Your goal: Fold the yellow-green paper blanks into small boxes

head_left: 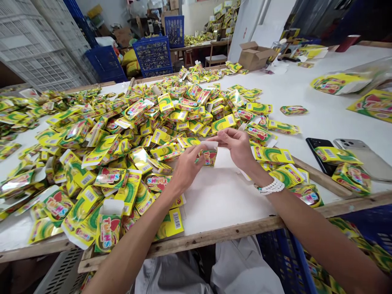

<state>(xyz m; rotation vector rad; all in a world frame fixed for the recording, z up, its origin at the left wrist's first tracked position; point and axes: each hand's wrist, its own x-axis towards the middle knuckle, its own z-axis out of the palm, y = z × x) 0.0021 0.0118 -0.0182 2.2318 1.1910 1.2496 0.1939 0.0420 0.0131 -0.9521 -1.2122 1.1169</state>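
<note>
White beaded bracelet (271, 188) behind right hand (237, 148), pale grey trousers (241, 269)

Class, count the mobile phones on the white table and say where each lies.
2. A black phone lies right of the right hand, partly under a yellow packet; a silver phone lies beside it, further right. Others may be hidden under packets.

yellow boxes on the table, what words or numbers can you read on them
"TUANS", as best it reads, in big colourful letters on the near box at the table edge.
"TUANS" again, upside down, on the middle box.
Unreadable: the barcode on a flattened box, digits too small.
Unreadable: the held box, between the left hand and the right hand, print too blurred.
</note>
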